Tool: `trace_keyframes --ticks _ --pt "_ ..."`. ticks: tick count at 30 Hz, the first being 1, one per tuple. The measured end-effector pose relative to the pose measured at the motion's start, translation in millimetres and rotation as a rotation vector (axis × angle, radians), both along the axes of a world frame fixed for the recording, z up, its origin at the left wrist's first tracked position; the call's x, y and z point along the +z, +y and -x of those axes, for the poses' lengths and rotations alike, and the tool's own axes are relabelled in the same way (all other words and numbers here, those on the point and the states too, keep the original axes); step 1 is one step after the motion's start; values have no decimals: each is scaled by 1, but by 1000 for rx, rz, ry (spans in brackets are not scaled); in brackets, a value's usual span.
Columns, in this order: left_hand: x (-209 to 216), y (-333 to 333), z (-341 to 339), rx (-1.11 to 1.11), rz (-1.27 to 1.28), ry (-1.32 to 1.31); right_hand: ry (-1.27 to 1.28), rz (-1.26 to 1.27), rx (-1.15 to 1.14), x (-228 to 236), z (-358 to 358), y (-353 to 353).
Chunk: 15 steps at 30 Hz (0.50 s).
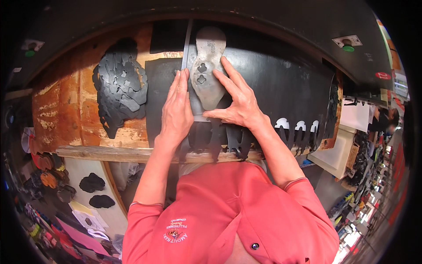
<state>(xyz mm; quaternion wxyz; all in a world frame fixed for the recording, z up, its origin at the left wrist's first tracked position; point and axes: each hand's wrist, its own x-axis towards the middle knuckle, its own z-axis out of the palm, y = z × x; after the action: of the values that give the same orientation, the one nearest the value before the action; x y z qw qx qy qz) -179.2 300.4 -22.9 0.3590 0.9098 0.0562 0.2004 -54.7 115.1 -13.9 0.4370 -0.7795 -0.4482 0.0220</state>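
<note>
A grey, sole-shaped metal plate (210,90) with two clover-shaped openings lies on a black sheet (277,83), its wide end far from me. My left hand (176,112) is beside its left edge, fingers stretched out and close together, by the near end of a narrow straight grey strip (187,42). On the other side, my right hand (241,105) is spread open. Its fingertips touch the plate's right edge and its thumb is by the near tip. Neither hand is wrapped around anything.
Black cut-out scraps (121,86) are heaped on the worn wooden board (61,110) at left. Notched black strips (237,138) hang over the wooden front edge (110,153). A dark machine beam (263,15) with green buttons (347,47) spans the far side.
</note>
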Motion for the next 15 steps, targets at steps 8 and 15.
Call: trace_keyframes --ticks 8,15 --pt "-3 1 1 3 -28 -19 -18 41 -25 3 2 7" --pt "19 -3 22 226 47 -27 -103 -94 -78 16 -7 -29"
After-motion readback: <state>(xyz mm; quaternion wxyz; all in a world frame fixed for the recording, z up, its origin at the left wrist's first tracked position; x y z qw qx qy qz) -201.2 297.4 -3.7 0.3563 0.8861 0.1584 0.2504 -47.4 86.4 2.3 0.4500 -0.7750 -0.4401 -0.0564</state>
